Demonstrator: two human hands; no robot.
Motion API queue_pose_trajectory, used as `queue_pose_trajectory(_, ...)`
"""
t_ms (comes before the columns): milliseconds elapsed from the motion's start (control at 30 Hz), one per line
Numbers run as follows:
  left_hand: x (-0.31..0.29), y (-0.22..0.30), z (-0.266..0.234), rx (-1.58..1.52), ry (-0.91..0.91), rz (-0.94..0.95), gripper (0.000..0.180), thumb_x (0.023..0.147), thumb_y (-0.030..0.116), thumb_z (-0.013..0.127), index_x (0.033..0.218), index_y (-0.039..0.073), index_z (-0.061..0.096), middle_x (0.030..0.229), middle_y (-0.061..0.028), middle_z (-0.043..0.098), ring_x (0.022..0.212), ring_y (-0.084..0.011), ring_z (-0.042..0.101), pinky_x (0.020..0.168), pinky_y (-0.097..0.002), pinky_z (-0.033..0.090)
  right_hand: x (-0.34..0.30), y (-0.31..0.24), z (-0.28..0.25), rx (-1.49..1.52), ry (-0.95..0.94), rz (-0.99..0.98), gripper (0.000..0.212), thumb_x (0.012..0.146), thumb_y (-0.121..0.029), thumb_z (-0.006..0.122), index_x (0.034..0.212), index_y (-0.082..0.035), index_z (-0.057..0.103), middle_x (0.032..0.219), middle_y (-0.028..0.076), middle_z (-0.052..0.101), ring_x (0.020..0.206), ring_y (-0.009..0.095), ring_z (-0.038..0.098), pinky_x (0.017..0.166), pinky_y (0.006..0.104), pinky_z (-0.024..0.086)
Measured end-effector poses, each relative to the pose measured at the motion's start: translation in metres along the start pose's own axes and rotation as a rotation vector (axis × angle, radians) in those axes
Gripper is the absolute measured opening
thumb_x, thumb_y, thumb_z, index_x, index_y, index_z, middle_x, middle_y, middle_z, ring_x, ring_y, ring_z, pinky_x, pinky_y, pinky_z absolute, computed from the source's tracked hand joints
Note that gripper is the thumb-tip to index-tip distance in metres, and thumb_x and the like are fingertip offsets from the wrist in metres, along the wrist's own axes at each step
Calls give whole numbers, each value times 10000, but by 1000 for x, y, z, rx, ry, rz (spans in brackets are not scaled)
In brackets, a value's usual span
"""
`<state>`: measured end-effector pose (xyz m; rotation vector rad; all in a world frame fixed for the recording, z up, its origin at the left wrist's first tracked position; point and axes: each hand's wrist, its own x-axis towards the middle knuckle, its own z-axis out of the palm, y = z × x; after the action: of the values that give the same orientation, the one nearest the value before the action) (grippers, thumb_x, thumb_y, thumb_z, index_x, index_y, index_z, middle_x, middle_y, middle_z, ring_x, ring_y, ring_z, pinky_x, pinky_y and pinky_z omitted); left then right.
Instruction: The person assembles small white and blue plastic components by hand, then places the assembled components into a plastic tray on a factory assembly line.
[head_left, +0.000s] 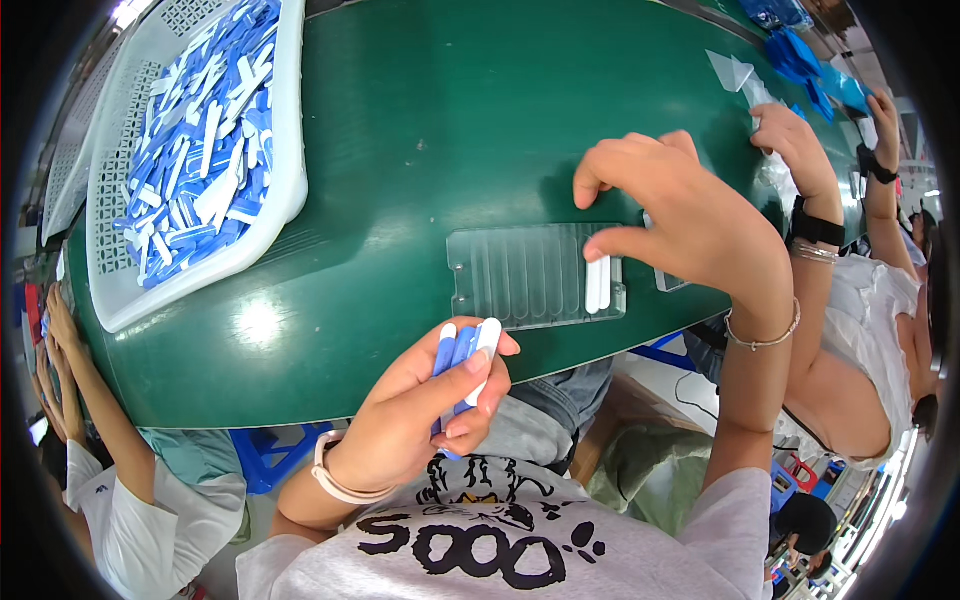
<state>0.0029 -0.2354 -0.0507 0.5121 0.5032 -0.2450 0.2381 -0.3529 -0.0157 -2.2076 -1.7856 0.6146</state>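
My left hand (425,395) is closed round several slim blue-and-white plastic sticks (463,358) with rounded ends; their tips stick up past my thumb. A clear plastic tray (510,275) with parallel long slots lies flat on the table, just beyond that hand. White sticks (598,285) lie side by side in the slots at its right end. Over that end hovers my right hand (685,210), open, thumb and fingers apart with nothing between them. Its thumb tip is close above the white sticks; whether it touches them I cannot tell.
A white perforated basket (292,150) heaped with blue and white sticks stands on the green table (400,120) at the left. Co-workers' hands (790,145) work at the right, near clear plastic and blue bags (795,60). Another person's arms (100,400) reach in at left.
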Motion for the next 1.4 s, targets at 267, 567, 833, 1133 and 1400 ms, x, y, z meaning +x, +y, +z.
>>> queue_pose_trajectory(267,5,2,8,-97,20,46,212,973,187,415,1121,41,456,750,-21,444,526,-61,308,431,-214,244,-6,-4,8,8,-19,0,296,689,-209,742,863,-87,535,806,10,572,810,179,547,816,308,304)
queue_pose_trajectory(567,16,10,9,-478,-64,276,223,1000,194,322,1135,67,446,751,-6,375,531,-71,304,380,-201,199,-43,-80,80,22,637,-497,211,700,-133,627,908,-126,668,949,-31,599,779,129,511,596,289,355)
queue_pose_trajectory(833,21,12,4,-705,-156,171,212,984,202,376,1100,75,500,758,0,408,534,-66,315,401,-206,234,-58,-95,104,22,889,-535,191,645,-89,700,833,-116,704,887,-28,616,725,92,518,561,244,314)
queue_pose_trajectory(1133,0,5,11,31,-17,100,418,907,290,538,1126,-62,486,604,43,362,433,-35,261,395,-219,188,-61,-92,104,-54,1043,-390,189,660,-84,725,844,-120,701,899,-38,636,734,106,534,588,266,304)
queue_pose_trajectory(1400,0,3,12,167,-27,97,212,931,222,538,878,19,570,563,49,422,436,-20,297,411,-206,221,-58,-91,100,19,923,-352,250,717,-98,683,964,-67,659,910,24,638,753,129,547,556,259,336)
